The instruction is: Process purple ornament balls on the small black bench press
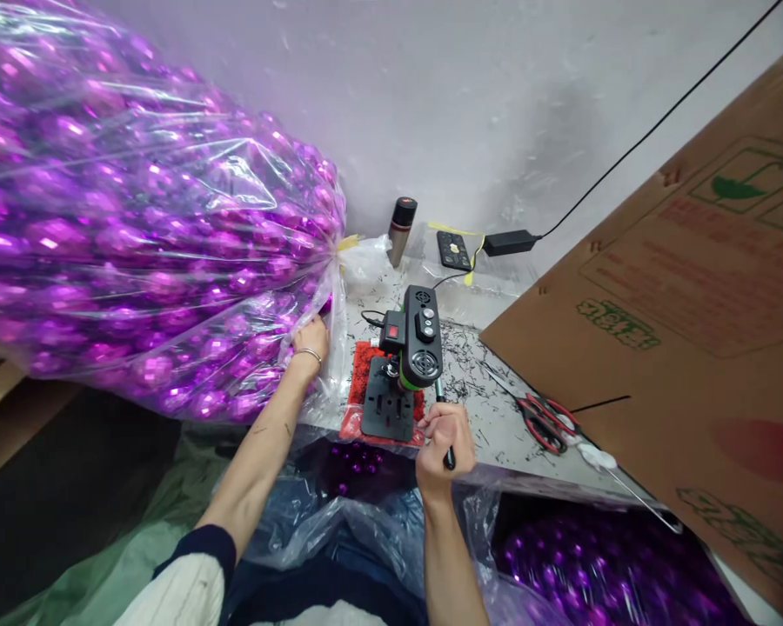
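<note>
My left hand (311, 339), a bracelet at its wrist, reaches into the side of a large clear plastic bag (189, 235) full of shiny purple balls. Its fingertips are hidden by the plastic and balls, so what they hold cannot be seen. My right hand (447, 439) is wrapped round the black-tipped lever (450, 459) of a small black-and-green bench drill press (421, 335). The black slotted base (387, 409) of the press rests on a red sheet (358, 369). No ball shows on that base.
Red-handled scissors (545, 422) lie beside a big cardboard box (659, 287) on the right. Dark shavings (463, 365) litter the tabletop. Behind the press are a flask (401, 230), a phone (453, 249) and a power adapter (510, 243). More purple balls (600, 565) sit below the table edge.
</note>
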Action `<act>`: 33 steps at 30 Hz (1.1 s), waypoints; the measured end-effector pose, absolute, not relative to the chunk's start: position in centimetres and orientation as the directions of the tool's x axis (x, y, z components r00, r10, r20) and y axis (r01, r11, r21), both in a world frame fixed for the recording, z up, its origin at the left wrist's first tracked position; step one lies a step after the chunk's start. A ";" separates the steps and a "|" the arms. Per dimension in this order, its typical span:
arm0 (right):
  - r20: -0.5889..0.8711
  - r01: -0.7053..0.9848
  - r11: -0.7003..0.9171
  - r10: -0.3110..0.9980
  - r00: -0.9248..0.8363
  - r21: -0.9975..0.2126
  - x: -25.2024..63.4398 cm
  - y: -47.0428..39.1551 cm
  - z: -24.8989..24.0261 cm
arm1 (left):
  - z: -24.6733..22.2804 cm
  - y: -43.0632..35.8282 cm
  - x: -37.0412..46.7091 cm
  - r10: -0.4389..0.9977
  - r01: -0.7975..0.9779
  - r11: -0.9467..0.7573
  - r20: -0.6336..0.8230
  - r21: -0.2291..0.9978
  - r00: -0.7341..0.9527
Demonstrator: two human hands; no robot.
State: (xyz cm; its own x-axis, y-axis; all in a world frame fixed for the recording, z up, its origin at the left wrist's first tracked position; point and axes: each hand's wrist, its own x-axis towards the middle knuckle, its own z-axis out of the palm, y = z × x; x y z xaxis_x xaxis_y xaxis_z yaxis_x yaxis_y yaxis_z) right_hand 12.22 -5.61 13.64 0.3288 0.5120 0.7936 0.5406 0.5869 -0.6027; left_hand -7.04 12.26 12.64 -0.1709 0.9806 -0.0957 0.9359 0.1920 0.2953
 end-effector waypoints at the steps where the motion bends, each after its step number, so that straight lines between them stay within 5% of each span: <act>1: 0.793 0.542 0.585 0.513 0.329 -0.603 12.2 -5.6 13.6 | 12.5 12.3 -7.0 0.982 0.938 0.183 -0.101 0.295 -0.160; 5: 0.795 0.548 0.584 0.514 0.322 -0.599 12.3 -5.6 13.3 | 12.2 11.5 -7.9 0.990 0.947 0.111 -0.120 0.301 -0.078; 8: 0.799 0.548 0.590 0.517 0.308 -0.593 12.5 -5.6 13.2 | 12.4 10.0 -9.3 0.999 0.880 0.020 -0.047 0.475 0.003; 11: 0.797 0.549 0.588 0.522 0.302 -0.594 12.6 -5.6 13.2 | 12.7 7.6 -10.3 0.998 0.593 -0.054 0.070 0.803 -0.004; 14: 0.796 0.553 0.584 0.524 0.303 -0.595 12.6 -5.6 13.4 | 12.5 4.4 -10.1 0.999 0.151 0.035 -0.032 0.988 -0.019; 19: 0.807 0.571 0.584 0.516 0.288 -0.577 12.6 -5.6 13.7 | 10.8 1.2 -7.7 0.983 -0.278 0.178 -0.180 0.944 0.018; 25: 0.808 0.564 0.592 0.516 0.283 -0.576 12.7 -5.6 13.6 | 9.0 1.6 -5.6 0.959 -0.497 0.186 -0.266 0.847 -0.095; 33: 0.805 0.573 0.581 0.519 0.288 -0.579 12.6 -5.6 14.4 | 9.4 1.4 -4.6 0.881 -0.663 0.407 -0.461 0.628 0.103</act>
